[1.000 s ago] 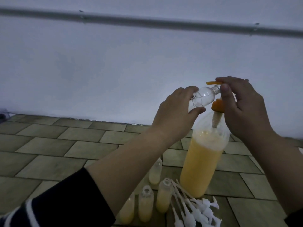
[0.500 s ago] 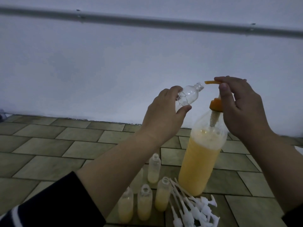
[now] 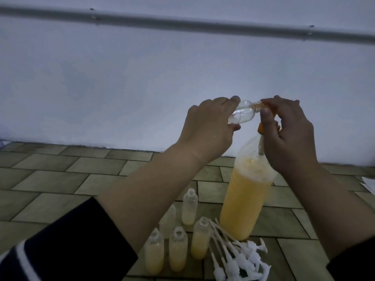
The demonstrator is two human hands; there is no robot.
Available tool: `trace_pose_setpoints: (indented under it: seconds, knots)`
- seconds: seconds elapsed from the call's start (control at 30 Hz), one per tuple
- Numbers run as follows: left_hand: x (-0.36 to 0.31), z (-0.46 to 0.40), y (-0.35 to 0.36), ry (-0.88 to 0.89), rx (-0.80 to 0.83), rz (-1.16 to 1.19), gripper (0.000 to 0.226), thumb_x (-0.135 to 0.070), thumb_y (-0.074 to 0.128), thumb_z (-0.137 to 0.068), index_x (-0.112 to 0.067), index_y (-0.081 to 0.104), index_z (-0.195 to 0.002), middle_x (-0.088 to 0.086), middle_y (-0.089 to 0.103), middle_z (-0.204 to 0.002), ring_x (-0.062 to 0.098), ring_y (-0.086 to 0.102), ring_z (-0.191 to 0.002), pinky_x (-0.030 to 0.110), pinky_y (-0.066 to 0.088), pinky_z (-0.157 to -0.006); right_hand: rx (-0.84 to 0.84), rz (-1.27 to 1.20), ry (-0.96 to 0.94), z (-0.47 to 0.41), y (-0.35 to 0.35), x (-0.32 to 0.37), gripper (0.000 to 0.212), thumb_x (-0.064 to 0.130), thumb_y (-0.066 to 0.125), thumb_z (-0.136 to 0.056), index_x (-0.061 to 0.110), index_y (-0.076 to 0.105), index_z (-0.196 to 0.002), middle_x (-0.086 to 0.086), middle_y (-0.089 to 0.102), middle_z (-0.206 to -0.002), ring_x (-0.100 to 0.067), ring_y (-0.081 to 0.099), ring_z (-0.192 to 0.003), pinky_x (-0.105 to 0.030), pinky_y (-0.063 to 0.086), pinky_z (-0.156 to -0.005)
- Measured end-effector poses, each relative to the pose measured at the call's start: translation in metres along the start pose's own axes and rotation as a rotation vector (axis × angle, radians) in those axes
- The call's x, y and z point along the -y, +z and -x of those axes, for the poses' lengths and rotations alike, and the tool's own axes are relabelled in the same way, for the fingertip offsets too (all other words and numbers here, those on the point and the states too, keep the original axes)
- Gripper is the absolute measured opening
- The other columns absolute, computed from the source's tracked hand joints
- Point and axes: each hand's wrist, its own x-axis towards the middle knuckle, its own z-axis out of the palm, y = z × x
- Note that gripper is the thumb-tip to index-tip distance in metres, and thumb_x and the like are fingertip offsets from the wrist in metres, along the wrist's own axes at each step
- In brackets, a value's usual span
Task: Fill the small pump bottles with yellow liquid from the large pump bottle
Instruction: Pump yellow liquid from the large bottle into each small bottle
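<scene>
- While the left hand [image 3: 207,128] holds a clear small bottle [image 3: 242,113] tilted nearly on its side, neck toward the right, its grip is clamped on the bottle body, fingers on top and thumb beneath.
- Small bottle mouth meets the orange pump spout [image 3: 265,106] of the large pump bottle [image 3: 245,197]; yellow tint shows at the neck, the rest of the bottle looks clear.
- Right hand [image 3: 288,136] sits over the pump head, fingers curled on the orange top, thumb down the near side; grip clamped on the pump.
- Orange collar [image 3: 260,129] visible just below the thumb, dip tube running down into the liquid.
- Large pump bottle stands upright on the tiled floor [image 3: 60,175], yellow liquid filling most of it, foam at the top of the liquid.
- Five small open bottles on the floor left of the large one: three in a near row [image 3: 178,252] with pale yellow liquid, one behind [image 3: 189,207] with only a little at the bottom, one more [image 3: 168,222] partly hidden by the left forearm, contents unclear.
- Pile of white pump tops [image 3: 239,258] with long tubes lies on the floor just in front of the large bottle, beside the near row.
- Dark sleeve with white stripes [image 3: 60,252] on the left arm.
- White wall [image 3: 142,78] behind, grey pipe [image 3: 182,22] running across it.
</scene>
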Motion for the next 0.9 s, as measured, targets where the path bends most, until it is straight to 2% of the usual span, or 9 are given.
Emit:
trace_pose_setpoints:
  seconds: [0.2,0.3,0.37,0.43,0.5,0.67,0.77,0.83,0.9]
  knots:
    - [0.002,-0.006,-0.005,0.046,0.034,-0.085,0.050,-0.034,0.055,-0.092,-0.023,0.039,-0.138,-0.005,0.054,-0.128,0.021,0.050,-0.114,0.037,0.039,-0.091,0.036,0.029,-0.025,0.002,-0.007,-0.002,0.046,0.039,0.033,-0.098,0.010,0.057,-0.125,-0.009,0.059,-0.127,-0.022,0.048,-0.124,-0.038,0.020,-0.117]
    - [0.000,-0.011,-0.011,0.068,0.001,-0.112,0.050,-0.034,0.055,-0.091,-0.023,0.040,-0.138,-0.005,0.054,-0.127,0.021,0.051,-0.113,0.037,0.040,-0.090,0.017,0.032,-0.072,-0.005,-0.012,-0.001,0.042,0.034,0.034,-0.099,0.008,0.058,-0.123,-0.007,0.061,-0.123,-0.004,0.046,-0.110,-0.027,0.015,-0.115]
    - [0.000,-0.011,-0.010,0.071,-0.016,-0.089,0.049,-0.032,0.056,-0.091,-0.024,0.041,-0.137,-0.007,0.053,-0.130,0.021,0.050,-0.115,0.037,0.039,-0.089,-0.034,0.007,-0.080,-0.005,-0.009,-0.002,0.038,0.029,0.037,-0.100,0.007,0.060,-0.120,-0.007,0.062,-0.118,0.006,0.040,-0.103,-0.030,0.019,-0.116]
    - [-0.001,-0.008,-0.007,0.069,-0.025,-0.060,0.049,-0.030,0.057,-0.090,-0.024,0.043,-0.137,-0.008,0.052,-0.132,0.020,0.050,-0.115,0.036,0.039,-0.089,-0.072,-0.014,-0.062,-0.001,-0.005,-0.004,0.034,0.026,0.039,-0.099,0.006,0.061,-0.117,-0.007,0.062,-0.115,0.008,0.040,-0.101,-0.038,0.024,-0.115]
    - [0.000,-0.003,-0.002,0.070,-0.011,-0.058,0.050,-0.029,0.057,-0.090,-0.024,0.043,-0.137,-0.008,0.052,-0.132,0.020,0.051,-0.114,0.036,0.039,-0.087,-0.092,-0.011,-0.051,0.006,0.001,-0.005,0.032,0.023,0.041,-0.098,0.006,0.061,-0.116,-0.007,0.063,-0.113,0.008,0.041,-0.101,-0.039,0.025,-0.114]
    - [0.004,-0.002,-0.004,0.065,0.041,-0.064,0.048,-0.030,0.057,-0.089,-0.024,0.044,-0.135,-0.007,0.054,-0.127,0.021,0.052,-0.112,0.037,0.041,-0.088,-0.037,-0.020,-0.049,0.006,-0.002,0.001,0.038,0.030,0.038,-0.098,0.007,0.062,-0.116,-0.002,0.062,-0.112,-0.001,0.046,-0.103,-0.016,0.012,-0.114]
    - [0.003,-0.007,-0.014,0.077,0.019,-0.060,0.047,-0.032,0.058,-0.089,-0.024,0.045,-0.133,-0.006,0.055,-0.125,0.020,0.052,-0.111,0.038,0.042,-0.090,-0.033,-0.014,-0.094,-0.003,-0.010,0.005,0.037,0.028,0.038,-0.099,0.006,0.063,-0.116,0.009,0.055,-0.106,0.002,0.045,-0.101,-0.023,0.015,-0.114]
    - [0.001,-0.009,-0.015,0.085,0.001,-0.052,0.047,-0.032,0.059,-0.089,-0.023,0.045,-0.133,-0.007,0.056,-0.125,0.021,0.052,-0.110,0.039,0.042,-0.090,-0.063,-0.025,-0.095,-0.004,-0.010,0.005,0.035,0.025,0.039,-0.099,0.005,0.063,-0.116,0.010,0.053,-0.105,0.008,0.041,-0.099,-0.035,0.023,-0.115]
    - [-0.001,-0.009,-0.012,0.085,-0.005,-0.041,0.047,-0.030,0.059,-0.088,-0.023,0.046,-0.133,-0.006,0.056,-0.125,0.021,0.053,-0.110,0.040,0.043,-0.090,-0.108,-0.039,-0.074,-0.002,-0.004,0.004,0.032,0.022,0.040,-0.099,0.005,0.062,-0.115,0.008,0.053,-0.106,0.010,0.040,-0.098,-0.047,0.031,-0.110]
